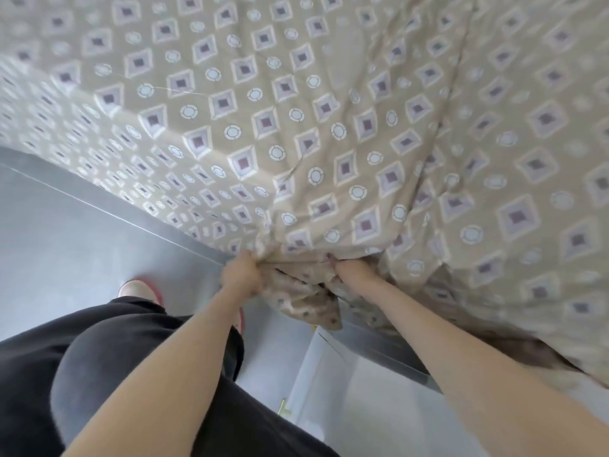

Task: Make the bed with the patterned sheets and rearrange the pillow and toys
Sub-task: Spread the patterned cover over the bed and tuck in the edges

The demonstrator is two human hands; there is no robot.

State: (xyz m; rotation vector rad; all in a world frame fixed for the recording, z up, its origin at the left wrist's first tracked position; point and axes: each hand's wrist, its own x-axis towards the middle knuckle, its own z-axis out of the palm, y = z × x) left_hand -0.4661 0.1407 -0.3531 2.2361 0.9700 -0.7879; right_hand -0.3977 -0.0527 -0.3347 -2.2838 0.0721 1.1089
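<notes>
A beige patterned sheet [296, 110] with purple diamonds and pale rings covers the bed and fills most of the view. Its corner is bunched at the bed's near edge, with a loose flap [306, 305] hanging below. My left hand [242, 275] grips the bunched cloth from the left. My right hand [351, 270] grips the same bunch from the right, a short gap away. Folds run up the sheet from the bunch. No pillow or toys are in view.
A grey bed frame edge [131, 196] runs diagonally under the sheet. Grey floor [66, 245] lies to the left. My dark trousers and a pink slipper [140, 290] are at the lower left. A white cabinet [346, 400] stands below the bed corner.
</notes>
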